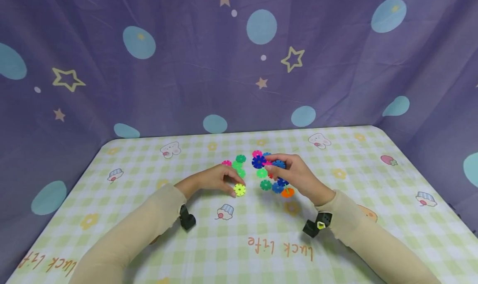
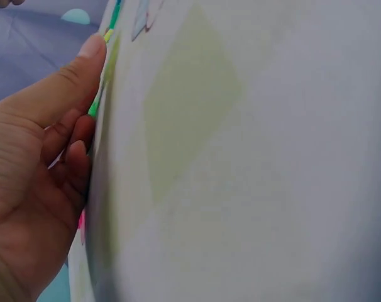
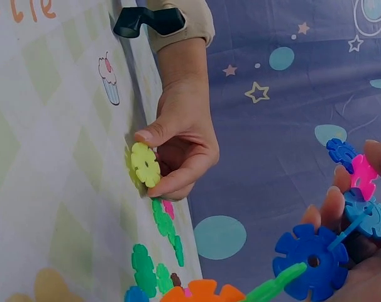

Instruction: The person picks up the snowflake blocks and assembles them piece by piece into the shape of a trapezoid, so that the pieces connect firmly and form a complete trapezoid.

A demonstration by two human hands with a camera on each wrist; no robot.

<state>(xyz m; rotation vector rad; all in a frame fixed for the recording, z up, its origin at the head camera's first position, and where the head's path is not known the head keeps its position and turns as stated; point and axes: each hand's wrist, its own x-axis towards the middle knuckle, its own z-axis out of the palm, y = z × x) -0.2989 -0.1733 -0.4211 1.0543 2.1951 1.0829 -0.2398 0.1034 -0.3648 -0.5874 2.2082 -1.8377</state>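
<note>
My left hand [image 1: 218, 179] pinches a yellow snowflake disc [image 1: 240, 189] between thumb and fingers, its flat face showing in the right wrist view just off or against the tablecloth. My right hand [image 1: 295, 173] holds a chain of joined snowflake discs. A dark blue disc [image 1: 259, 161] and a pink disc [image 3: 364, 177] are at one end, with the thumb close to the pink one. A light blue disc [image 3: 368, 214], another dark blue disc [image 3: 311, 261], a green disc [image 3: 275, 283] seen edge-on and an orange disc [image 1: 287, 192] follow along the chain.
Loose discs lie between the hands: several green ones [image 1: 266, 185], a blue one [image 1: 278, 188] and a pink one [image 1: 257, 154]. Another pink disc [image 1: 226, 163] lies beyond my left hand. The checked tablecloth [image 1: 209, 251] meets a purple curtain [image 1: 179, 89] behind.
</note>
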